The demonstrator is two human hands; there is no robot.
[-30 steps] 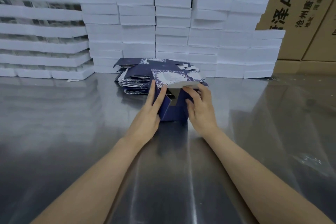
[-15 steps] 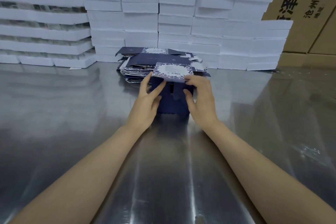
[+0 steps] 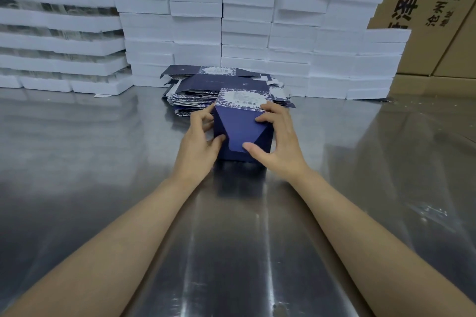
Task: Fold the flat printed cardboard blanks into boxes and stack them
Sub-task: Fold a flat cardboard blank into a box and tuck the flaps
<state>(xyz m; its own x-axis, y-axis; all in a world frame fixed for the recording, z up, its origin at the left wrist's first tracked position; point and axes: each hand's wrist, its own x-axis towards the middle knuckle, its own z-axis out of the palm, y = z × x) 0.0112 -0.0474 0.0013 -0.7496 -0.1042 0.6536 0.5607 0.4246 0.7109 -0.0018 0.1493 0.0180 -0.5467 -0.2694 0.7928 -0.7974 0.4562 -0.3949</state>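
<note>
— Item and position?
— A navy box (image 3: 243, 134) is stood upright on the steel table (image 3: 103, 188), just before the pile of flat blanks (image 3: 206, 90).
— Hold?
— It is clasped by the left hand (image 3: 199, 141) and right hand (image 3: 280, 141), fingers curled round its sides, thumbs pressed on the front flap. Light, thin card is judged, easily creased; side edges are advised.

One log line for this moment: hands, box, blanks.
left hand: grips navy box, left side | right hand: grips box, right side | box: upright on steel table | flat blanks: piled behind box
</note>
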